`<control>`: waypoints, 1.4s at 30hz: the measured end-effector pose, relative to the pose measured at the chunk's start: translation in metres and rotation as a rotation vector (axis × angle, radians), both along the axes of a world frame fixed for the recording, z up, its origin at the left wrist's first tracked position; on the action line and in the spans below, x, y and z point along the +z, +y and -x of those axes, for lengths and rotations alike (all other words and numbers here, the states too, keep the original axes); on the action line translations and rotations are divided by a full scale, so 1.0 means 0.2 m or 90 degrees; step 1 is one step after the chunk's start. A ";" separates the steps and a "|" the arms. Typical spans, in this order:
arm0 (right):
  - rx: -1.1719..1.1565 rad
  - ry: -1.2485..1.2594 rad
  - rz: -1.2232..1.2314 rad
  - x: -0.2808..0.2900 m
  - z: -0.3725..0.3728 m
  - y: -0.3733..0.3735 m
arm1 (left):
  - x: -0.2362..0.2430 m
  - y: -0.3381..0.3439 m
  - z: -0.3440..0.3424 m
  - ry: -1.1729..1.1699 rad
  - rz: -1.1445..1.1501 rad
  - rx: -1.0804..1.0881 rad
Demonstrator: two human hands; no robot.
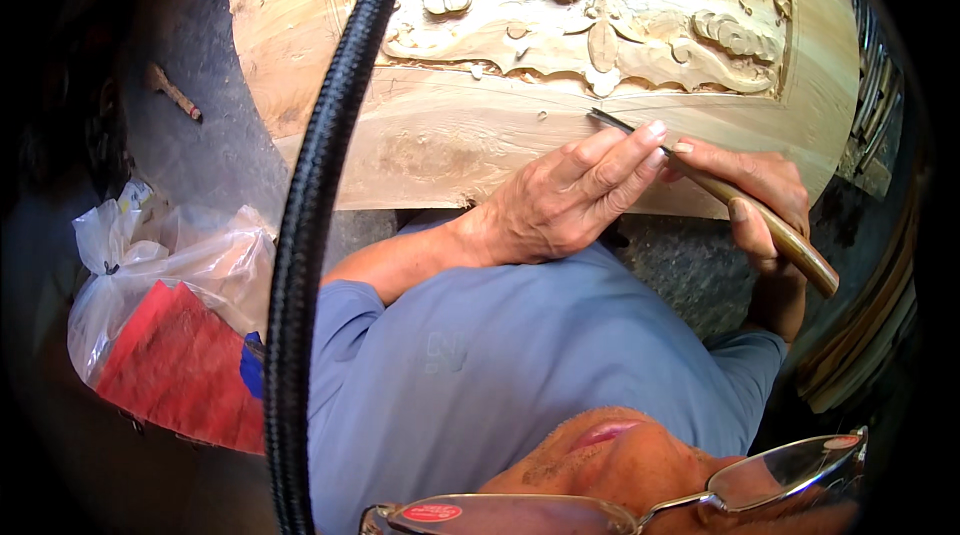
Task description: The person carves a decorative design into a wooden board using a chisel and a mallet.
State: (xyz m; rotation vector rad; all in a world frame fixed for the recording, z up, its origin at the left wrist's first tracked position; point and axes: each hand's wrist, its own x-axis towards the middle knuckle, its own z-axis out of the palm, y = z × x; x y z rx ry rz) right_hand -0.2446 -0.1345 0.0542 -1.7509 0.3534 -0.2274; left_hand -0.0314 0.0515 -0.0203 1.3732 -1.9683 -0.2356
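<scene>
Lying at the lower left of the frame is a clear, crinkly plastic bag [103, 235], tied near its top with a dark tie. A wrinkly red sheet [175, 365] shows there too, and I cannot tell if it is inside the bag or under it. Right of the middle, a long, thin chisel [785, 238] with a dark metal blade and shiny brown handle slants down to the right. The right hand [770, 180] bends around the handle, its grip closed on it. The left hand [555, 200] comes in from the left with its fingers nearly straight, and its grip pinches the metal part. The blade's tip is over the pale, flat wood board [440, 135], just below bumpy carved shapes [603, 43]. I cannot tell if it touches.
</scene>
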 end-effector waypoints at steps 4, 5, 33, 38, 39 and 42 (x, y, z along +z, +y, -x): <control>0.012 -0.013 0.009 -0.04 0.01 0.00 | 0.00 0.01 0.01 0.005 -0.011 0.007; 0.009 -0.011 0.014 -0.03 0.01 0.00 | 0.00 0.00 0.00 0.009 -0.011 0.002; -0.048 0.097 0.022 0.13 -0.08 0.02 | -0.01 0.01 0.00 0.000 0.009 0.004; -0.005 0.014 0.019 0.04 -0.07 -0.03 | 0.00 0.01 0.00 -0.009 0.001 0.013; -0.009 0.009 0.025 0.04 -0.08 -0.03 | 0.00 0.01 0.00 -0.015 0.002 0.014; -0.003 -0.031 0.022 -0.03 -0.06 -0.03 | -0.02 0.00 0.00 -0.017 0.013 0.019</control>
